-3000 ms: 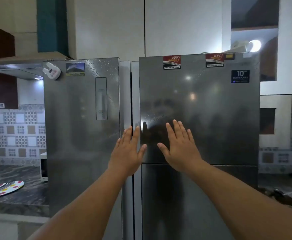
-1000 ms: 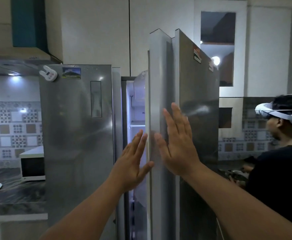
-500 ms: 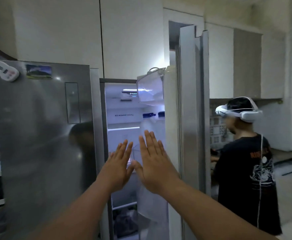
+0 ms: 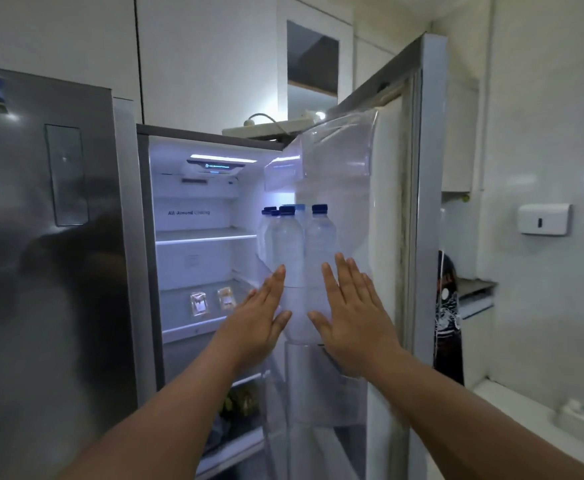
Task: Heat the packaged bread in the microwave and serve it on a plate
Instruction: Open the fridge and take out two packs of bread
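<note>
The fridge's right door stands wide open and the lit interior shows. Two small packaged breads lie side by side on a middle shelf. My left hand and my right hand are both raised flat with straight fingers in front of the door's inner side, holding nothing. Both hands are to the right of the bread packets and apart from them. No microwave or plate is in view.
Several water bottles with blue caps stand in the door rack. The closed left fridge door fills the left. A person in a black shirt stands behind the open door. A white counter lies at lower right.
The right fridge door has swung from closed to fully open. My view has turned right, losing the microwave and plate, and the shelves, bottles and bread packets have come into sight.
</note>
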